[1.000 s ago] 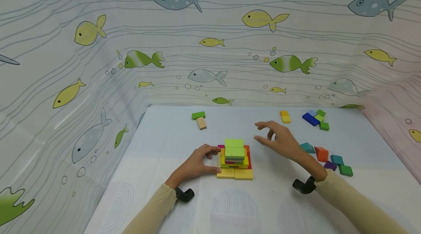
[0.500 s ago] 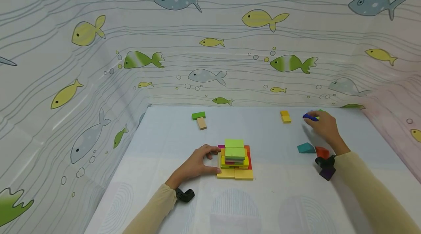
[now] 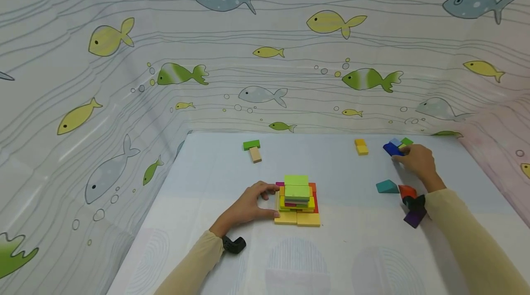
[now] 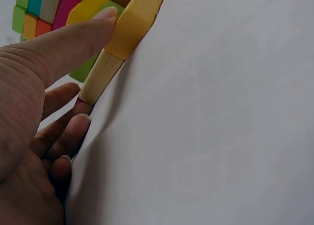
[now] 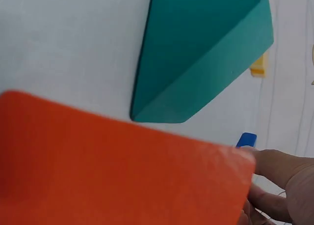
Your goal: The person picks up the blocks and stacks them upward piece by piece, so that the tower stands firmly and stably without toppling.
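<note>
At the stack [image 3: 296, 192], your wide-spread left hand [image 3: 247, 204] could topple it by pressing; whether your right hand [image 3: 419, 162] pinches the blue block [image 3: 391, 148] is unclear.

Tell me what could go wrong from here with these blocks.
The left hand touches the left side of the stack; a nudge might shift its base and tip the narrower top. The right hand is at the dark blue block, so dragging that could disturb the light blue block against it. The black wrist camera might knock the orange block.
</note>
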Available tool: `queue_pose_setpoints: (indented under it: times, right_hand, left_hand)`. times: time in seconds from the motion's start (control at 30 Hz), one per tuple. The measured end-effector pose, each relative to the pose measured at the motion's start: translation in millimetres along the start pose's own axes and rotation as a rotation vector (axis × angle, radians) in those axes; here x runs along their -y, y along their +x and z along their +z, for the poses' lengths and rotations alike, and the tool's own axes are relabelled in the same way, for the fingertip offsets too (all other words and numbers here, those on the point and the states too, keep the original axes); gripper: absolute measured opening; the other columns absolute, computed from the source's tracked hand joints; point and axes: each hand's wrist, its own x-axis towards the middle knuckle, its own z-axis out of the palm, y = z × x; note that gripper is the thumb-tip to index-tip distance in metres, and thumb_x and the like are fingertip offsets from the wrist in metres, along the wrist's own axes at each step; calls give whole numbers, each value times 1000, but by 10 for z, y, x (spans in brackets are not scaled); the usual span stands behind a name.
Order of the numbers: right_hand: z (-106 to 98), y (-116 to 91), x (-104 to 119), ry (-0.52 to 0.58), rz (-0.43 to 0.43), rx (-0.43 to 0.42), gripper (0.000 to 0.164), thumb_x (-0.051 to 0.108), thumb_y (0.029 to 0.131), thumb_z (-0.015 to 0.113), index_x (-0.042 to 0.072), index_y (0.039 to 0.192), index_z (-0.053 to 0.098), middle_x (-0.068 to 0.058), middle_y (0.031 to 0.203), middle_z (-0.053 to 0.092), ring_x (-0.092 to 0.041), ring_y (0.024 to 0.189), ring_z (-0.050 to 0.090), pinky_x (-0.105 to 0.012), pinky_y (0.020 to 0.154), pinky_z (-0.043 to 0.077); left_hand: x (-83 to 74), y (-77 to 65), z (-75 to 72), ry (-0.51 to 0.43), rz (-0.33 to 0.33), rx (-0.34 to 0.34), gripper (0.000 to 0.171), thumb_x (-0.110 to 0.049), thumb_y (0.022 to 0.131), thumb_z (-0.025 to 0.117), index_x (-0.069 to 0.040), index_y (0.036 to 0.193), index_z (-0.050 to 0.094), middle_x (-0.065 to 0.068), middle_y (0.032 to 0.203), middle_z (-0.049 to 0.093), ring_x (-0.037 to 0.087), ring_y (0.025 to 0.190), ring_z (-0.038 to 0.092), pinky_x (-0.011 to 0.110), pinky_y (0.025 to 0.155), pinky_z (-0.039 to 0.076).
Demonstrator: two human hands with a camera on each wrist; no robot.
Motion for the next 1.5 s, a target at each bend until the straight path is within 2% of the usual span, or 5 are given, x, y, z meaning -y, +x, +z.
queue_pose_setpoints:
  times: [0.4,0.6,0.73,1.17,1.5]
  right_hand:
    - [16,-98,193,32,-40,-26,57,26,95,72,-18,129,58,-37,118,60,-48,103,54,-60,87,48]
    - [14,-270,553,96,-195,-53,50,27,95,74,-9,128,65,-30,118,65,-43,103,57,-48,76,51]
    - [51,-413,834,120,-301,-45,46,29,94,77,-4,125,69,-25,115,68,-34,92,59,-36,64,48]
    - [336,-982,1718,199,-673,0,31,17,86,86,9,114,77,-3,102,70,-16,75,55,-27,57,46]
    - [417,-1238,2079,211,-758,108,33,17,85,86,12,117,76,2,107,67,-12,77,54,-24,59,47]
  left_hand:
    - [-3,8,6,-8,9,2,73,-51,80,87,-28,143,57,-11,125,56,13,103,51,37,93,42]
    - [-9,13,-3,-2,6,4,72,-51,80,87,-29,142,58,-11,125,56,13,103,51,37,93,42]
    - [-10,15,-2,2,4,5,73,-51,80,87,-30,143,57,-12,125,56,12,103,51,37,93,41]
    - [-6,-5,1,-13,-6,3,73,-50,80,88,-30,143,57,-13,126,56,13,105,51,38,94,41]
    - [-14,1,-11,-25,2,4,72,-47,81,88,-29,143,58,-12,125,57,13,104,52,35,93,44]
